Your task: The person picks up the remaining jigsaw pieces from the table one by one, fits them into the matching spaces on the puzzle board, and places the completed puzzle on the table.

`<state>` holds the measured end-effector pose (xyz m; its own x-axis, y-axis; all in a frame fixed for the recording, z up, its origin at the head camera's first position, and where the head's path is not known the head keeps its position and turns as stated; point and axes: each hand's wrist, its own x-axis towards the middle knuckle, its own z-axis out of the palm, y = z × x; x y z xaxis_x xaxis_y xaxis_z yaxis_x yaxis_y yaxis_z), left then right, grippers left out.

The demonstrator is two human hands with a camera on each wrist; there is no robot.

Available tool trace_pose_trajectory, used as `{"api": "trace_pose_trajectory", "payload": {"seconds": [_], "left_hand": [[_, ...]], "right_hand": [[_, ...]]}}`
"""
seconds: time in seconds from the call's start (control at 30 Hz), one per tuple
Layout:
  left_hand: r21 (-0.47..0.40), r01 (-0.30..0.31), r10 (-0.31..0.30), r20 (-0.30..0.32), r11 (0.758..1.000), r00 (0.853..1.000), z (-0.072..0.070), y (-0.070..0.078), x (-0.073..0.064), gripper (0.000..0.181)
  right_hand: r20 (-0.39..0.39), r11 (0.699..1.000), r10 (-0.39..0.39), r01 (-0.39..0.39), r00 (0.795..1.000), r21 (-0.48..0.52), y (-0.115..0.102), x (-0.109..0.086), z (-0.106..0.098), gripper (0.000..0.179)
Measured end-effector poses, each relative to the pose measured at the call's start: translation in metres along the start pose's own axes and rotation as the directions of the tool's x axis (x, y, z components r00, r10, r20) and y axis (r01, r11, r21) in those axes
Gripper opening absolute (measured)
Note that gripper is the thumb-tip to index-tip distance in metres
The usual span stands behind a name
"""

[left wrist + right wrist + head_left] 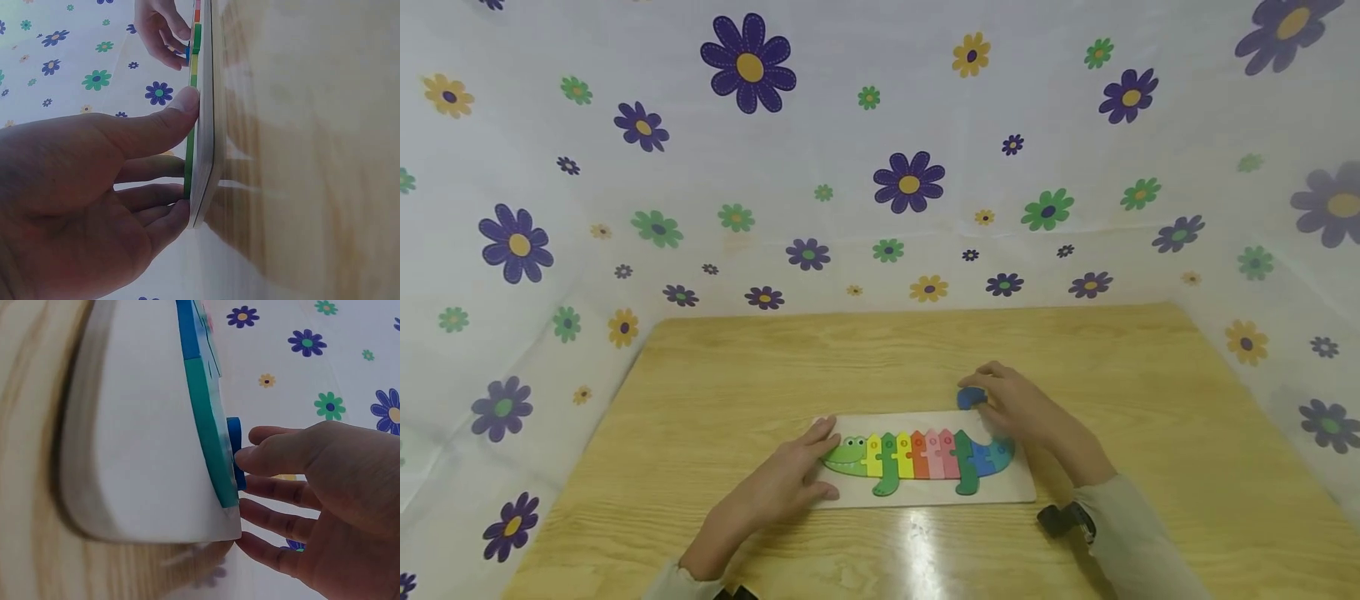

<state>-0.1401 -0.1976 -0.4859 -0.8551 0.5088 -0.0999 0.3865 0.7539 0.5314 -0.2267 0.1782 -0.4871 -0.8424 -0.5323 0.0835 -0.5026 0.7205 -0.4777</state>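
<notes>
A wooden crocodile puzzle board (925,494) lies flat on the table, filled with colourful interlocking pieces from the green head (848,450) to a blue tail section (997,456). My left hand (782,477) rests on the board's left end, thumb toward the near edge and fingers over the head. At the upper right edge, my right hand (1018,404) pinches a curved blue puzzle piece (972,398) between thumb and fingers. In the right wrist view that blue piece (235,444) stands beyond the teal-blue tail, the other fingers spread near the board's edge.
The light wood-grain table (760,358) extends around the board on all sides. White cloth (820,150) printed with purple, green and yellow flowers rises behind the table and along both sides. A dark strap fitting (1056,521) sits at the right wrist.
</notes>
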Motion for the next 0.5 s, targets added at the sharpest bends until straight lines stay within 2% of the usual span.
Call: {"api": "trace_pose_trajectory", "payload": {"seconds": [0.2, 0.5], "left_hand": [[-0.007, 0.024, -0.024, 0.02, 1.0, 1.0, 0.0, 0.0002, -0.0007, 0.073], [-0.014, 0.016, -0.016, 0.022, 1.0, 1.0, -0.0001, -0.0016, 0.0009, 0.072]], "right_hand": [[0.08, 1.0, -0.002, 0.003, 0.997, -0.01, -0.0033, 0.0066, -0.0015, 0.035], [0.101, 1.0, -0.003, 0.005, 0.995, -0.026, -0.002, 0.0105, -0.0021, 0.027]]}}
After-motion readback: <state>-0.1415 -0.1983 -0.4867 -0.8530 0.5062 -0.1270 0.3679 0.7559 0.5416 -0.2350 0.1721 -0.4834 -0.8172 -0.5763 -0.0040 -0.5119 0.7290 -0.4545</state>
